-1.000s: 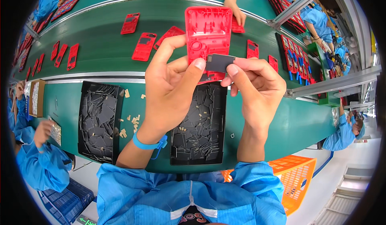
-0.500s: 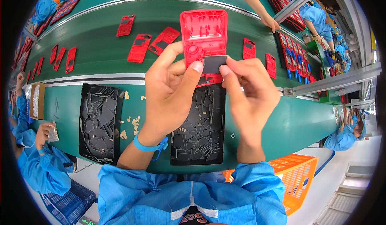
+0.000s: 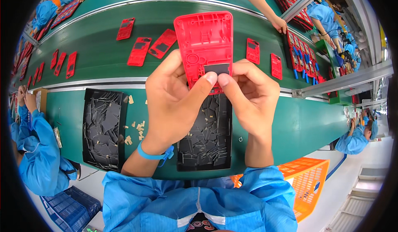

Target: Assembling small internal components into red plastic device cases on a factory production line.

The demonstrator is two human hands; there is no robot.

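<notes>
A red plastic housing [image 3: 205, 37], its ribbed inner side toward me, is held up above the table edge of the belt. My left hand [image 3: 172, 95] grips its left side, fingers behind and thumb in front. My right hand [image 3: 253, 93] closes round its lower right side. Both thumbs press on a dark grey rectangular pad [image 3: 216, 68] that lies in the housing's lower part. Beneath my hands stands a black tray [image 3: 203, 149] of loose dark pads, partly hidden by my left hand and the housing. A second such tray [image 3: 103, 128] is to the left.
Small tan pieces [image 3: 140, 128] lie between the trays. Across the green conveyor belt [image 3: 107, 62] are several red housings [image 3: 139, 51]. A metal rail [image 3: 344, 82] crosses at right. An orange crate [image 3: 306, 186] stands low at right. Co-workers in blue sit around, one hand [image 3: 280, 24] reaching over the belt.
The pad has gone from between my fingertips down into the housing, where both thumbs now press it. The housing has tilted and shifted slightly left. At left, a co-worker's hands have moved up.
</notes>
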